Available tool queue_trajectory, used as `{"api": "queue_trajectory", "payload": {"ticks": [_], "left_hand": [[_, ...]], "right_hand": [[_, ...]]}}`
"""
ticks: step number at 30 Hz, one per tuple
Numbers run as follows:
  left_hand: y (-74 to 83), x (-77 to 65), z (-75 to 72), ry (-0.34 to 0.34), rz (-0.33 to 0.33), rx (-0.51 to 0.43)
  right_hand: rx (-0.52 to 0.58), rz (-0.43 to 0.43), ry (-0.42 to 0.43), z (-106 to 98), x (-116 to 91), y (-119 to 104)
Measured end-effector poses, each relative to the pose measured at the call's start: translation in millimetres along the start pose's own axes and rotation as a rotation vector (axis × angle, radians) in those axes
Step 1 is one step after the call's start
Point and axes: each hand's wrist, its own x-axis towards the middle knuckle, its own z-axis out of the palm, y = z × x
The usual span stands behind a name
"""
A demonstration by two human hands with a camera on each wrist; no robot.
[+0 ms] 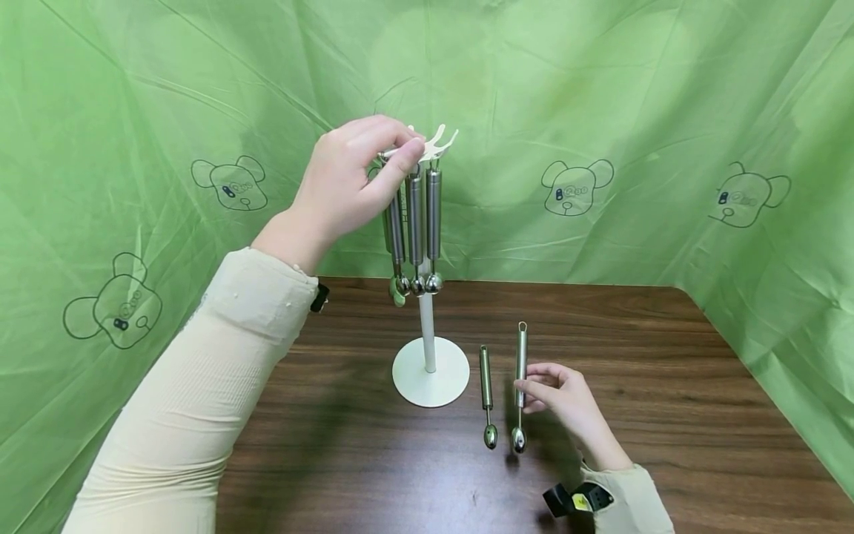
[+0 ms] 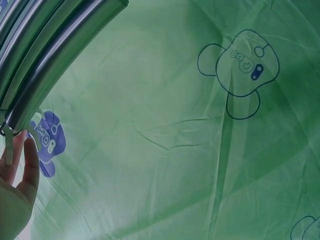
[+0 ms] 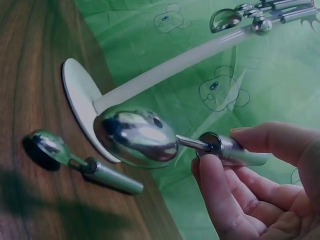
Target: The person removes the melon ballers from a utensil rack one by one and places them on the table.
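My left hand is at the top of a white stand, thumb and fingertips pinching its hooked crown. Several steel-handled melon ballers hang from the hooks just beneath that hand, bowls downward. My right hand holds another melon baller by its handle between thumb and fingers, to the right of the stand. Its shiny oval bowl points toward me and is raised over the table. A smaller melon baller lies on the table between the right hand and the stand's base.
The stand rises from a round white base on a dark wooden table. Green sheeting with printed bear faces encloses the back and sides. A black device is strapped at the right wrist.
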Motion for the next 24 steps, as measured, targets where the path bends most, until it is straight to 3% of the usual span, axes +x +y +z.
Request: {"api": "queue_trajectory", "payload": {"ticks": [8, 24], "left_hand": [[-1.7, -0.1, 5.0, 0.055, 0.023, -0.015], [0.1, 2.5, 4.5, 0.056, 0.007, -0.03]], "right_hand": [[-0.023, 0.019, -0.008, 0, 7, 13], [-0.078, 0.076, -0.036, 0, 23, 32]]}}
